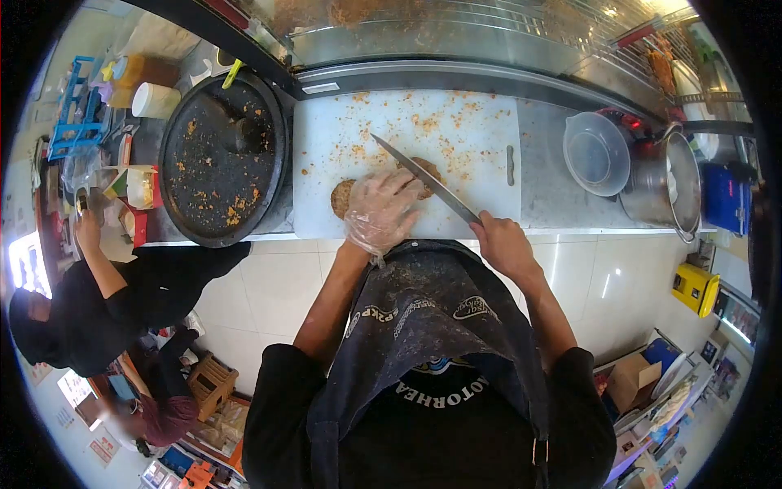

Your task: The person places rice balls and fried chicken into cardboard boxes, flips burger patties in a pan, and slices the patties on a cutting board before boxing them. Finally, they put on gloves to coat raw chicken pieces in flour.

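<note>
Currently we're pinning the brown patty (343, 198) at frame centre on the white cutting board (481, 138), near its lower edge. Left hand (380, 212), gloved, is pressing flat on top, not clenched. Right hand (503, 242) is gripping the knife (423, 178) handle tight; the blade is running diagonally to upper left, across the patty just past the left fingertips. Left hand's nearer. Board's open toward the top and right, crumbs scattered. Black round pan (221, 155) is sitting left; steel pot (669, 183) right.
</note>
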Motion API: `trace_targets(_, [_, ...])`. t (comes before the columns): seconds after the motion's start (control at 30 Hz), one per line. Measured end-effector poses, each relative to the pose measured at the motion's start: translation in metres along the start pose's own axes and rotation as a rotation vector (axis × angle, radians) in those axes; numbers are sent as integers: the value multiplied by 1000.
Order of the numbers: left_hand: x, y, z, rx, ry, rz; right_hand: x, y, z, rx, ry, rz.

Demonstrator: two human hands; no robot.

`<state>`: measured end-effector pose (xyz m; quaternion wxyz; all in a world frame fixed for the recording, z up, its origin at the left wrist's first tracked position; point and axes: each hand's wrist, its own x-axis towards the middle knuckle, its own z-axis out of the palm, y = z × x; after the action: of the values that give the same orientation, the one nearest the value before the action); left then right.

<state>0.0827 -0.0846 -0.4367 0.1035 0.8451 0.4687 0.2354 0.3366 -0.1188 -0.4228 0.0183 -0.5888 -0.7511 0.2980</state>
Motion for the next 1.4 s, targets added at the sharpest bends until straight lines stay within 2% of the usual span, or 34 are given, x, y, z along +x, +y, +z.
trace_targets(0.2, [-10, 6, 17, 89, 27, -61, 4, 5, 8, -32, 2, 101])
trace_targets(0.3, [-18, -4, 25, 53, -92, -119, 4, 11, 11, -5, 53, 91])
trace_targets(0.4, [-12, -1, 23, 32, 1, -80, 0, 5, 9, 77, 38, 61])
trace_targets(0.6, [-8, 4, 20, 79, 34, -100, -4, 1, 22, 130, 38, 78])
trace_targets(0.7, [-7, 5, 2, -165, 147, -80, -4, 4, 23, 112, 41, 52])
trace_targets(0.8, [-28, -1, 16, -156, 435, -198, -1, -3, 15, 40, -5, 49])
trace_targets(0.93, [-14, -3, 7, -24, 142, 18, 4, -9, 11, -58, 3, 34])
trace_targets(1.03, [-14, 5, 19, 14, -82, -118, 6, -7, 10, -112, -25, 45])
trace_targets(1.1, [-10, 8, 15, 64, -13, -77, 11, -2, 14, -103, -26, 36])
trace_targets(1.13, [-9, 8, 12, 76, -89, -143, 11, -4, 14, -106, -38, 63])
trace_targets(1.23, [-9, 14, 14, 107, -42, -203, 11, -10, 14, -146, 8, 14])
trace_targets(1.4, [-8, 14, 22, 159, 104, -172, 4, -13, 22, -189, 65, 54])
